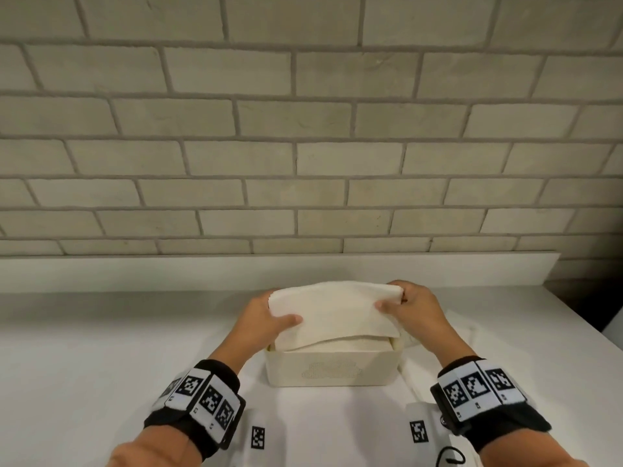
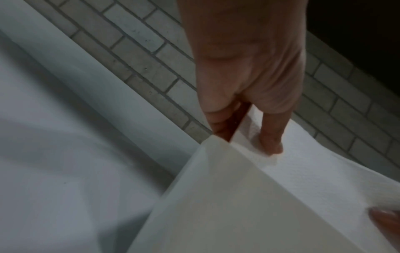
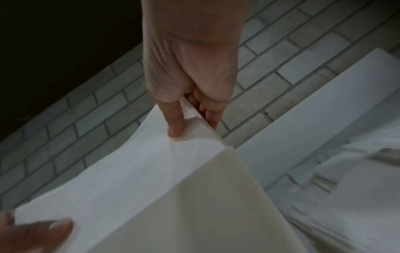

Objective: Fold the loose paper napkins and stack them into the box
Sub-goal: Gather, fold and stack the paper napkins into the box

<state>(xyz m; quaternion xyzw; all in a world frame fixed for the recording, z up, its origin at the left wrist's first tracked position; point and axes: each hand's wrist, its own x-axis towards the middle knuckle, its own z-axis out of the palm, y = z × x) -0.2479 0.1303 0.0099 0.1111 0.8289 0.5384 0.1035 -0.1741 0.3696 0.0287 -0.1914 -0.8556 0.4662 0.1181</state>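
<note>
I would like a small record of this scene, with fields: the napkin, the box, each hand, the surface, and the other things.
napkin: folded napkin held over the box, near edge drooping onto the stack
box: cream box on the table, already holding folded napkins
left hand: left hand pinches the napkin's left end
right hand: right hand pinches the napkin's right end
surface: white table against a brick wall
other: loose napkins lie right of the box
</note>
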